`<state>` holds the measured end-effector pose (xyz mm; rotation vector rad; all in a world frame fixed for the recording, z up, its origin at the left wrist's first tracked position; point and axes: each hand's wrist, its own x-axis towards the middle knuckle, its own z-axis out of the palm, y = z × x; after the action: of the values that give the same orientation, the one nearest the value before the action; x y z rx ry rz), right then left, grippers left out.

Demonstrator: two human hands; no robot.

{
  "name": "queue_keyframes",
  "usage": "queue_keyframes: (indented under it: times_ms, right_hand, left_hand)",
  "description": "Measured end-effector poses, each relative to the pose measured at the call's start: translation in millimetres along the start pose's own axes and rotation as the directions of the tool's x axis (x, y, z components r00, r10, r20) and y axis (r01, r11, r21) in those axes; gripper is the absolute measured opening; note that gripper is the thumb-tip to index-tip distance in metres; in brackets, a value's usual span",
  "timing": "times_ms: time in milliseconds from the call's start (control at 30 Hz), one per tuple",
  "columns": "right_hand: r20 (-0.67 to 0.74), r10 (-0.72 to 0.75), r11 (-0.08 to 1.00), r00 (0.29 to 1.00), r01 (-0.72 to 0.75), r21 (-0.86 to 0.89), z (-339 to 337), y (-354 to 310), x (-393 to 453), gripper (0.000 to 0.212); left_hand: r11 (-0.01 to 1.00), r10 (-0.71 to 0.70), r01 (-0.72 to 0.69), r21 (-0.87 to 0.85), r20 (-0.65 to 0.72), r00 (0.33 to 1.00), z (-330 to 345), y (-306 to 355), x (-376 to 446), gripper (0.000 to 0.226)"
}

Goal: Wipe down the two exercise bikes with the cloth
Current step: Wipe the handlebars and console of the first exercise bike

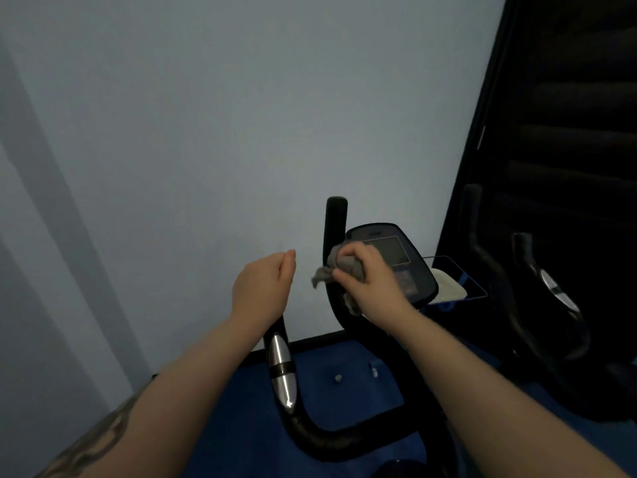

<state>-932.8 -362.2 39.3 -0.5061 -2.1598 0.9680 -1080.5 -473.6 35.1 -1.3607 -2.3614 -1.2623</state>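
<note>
The near exercise bike's black handlebar (pixel 310 432) curves up on both sides of its console (pixel 410 270). My right hand (pixel 368 277) grips a crumpled grey cloth (pixel 344 267) and presses it against the console's left edge, beside the upright right grip (pixel 336 219). My left hand (pixel 265 284) is curled in a fist round the top of the left grip, whose chrome sensor (pixel 281 367) shows below my wrist. The grip's top is hidden inside the hand. A second bike's dark handlebar (pixel 537 288) stands to the right.
A pale wall (pixel 206 132) is close behind the bikes. A dark panel (pixel 568 115) fills the right side. A see-through tray with a white object (pixel 448 288) juts out right of the console. Below is blue floor (pixel 344 377).
</note>
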Motion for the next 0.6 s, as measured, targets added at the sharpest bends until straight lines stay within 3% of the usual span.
queue_keyframes:
  times_ms: [100, 167, 200, 333, 400, 500, 600]
  right_hand:
    - [0.175, 0.080, 0.996, 0.981, -0.086, 0.027, -17, 11, -25, 0.017]
    - [0.365, 0.147, 0.987, 0.919, -0.162, 0.011, -40, 11, -25, 0.010]
    - [0.387, 0.155, 0.986, 0.909, -0.165, -0.007, -44, 8, -19, 0.009]
    - [-0.027, 0.114, 0.983, 0.993, -0.108, 0.147, -11, -7, 8, 0.022]
    - [-0.082, 0.093, 0.987, 0.992, -0.081, 0.140, 10, -2, 3, 0.028]
    - [0.038, 0.104, 0.995, 0.994, -0.103, -0.016, -3, 7, -27, 0.015]
    - [0.285, 0.145, 0.981, 0.947, -0.099, -0.169, -42, 6, -38, 0.011]
  left_hand:
    - [1.000, -0.002, 0.002, -0.006, -0.004, 1.000, 3, 0, 0, 0.052]
    - [1.000, -0.005, 0.005, -0.005, -0.015, 1.000, 4, 0, 0, 0.052]
    - [1.000, -0.009, 0.009, -0.002, -0.021, 1.000, 4, 0, 0, 0.052]
    - [1.000, -0.019, 0.019, 0.011, -0.015, 1.000, 2, -1, 0, 0.052]
    - [1.000, -0.009, 0.009, 0.008, -0.005, 1.000, 1, -1, -1, 0.052]
    - [1.000, -0.002, 0.002, -0.002, 0.001, 1.000, 2, -2, 0, 0.052]
    - [1.000, -0.004, 0.004, -0.008, -0.007, 1.000, 4, -2, -1, 0.052]
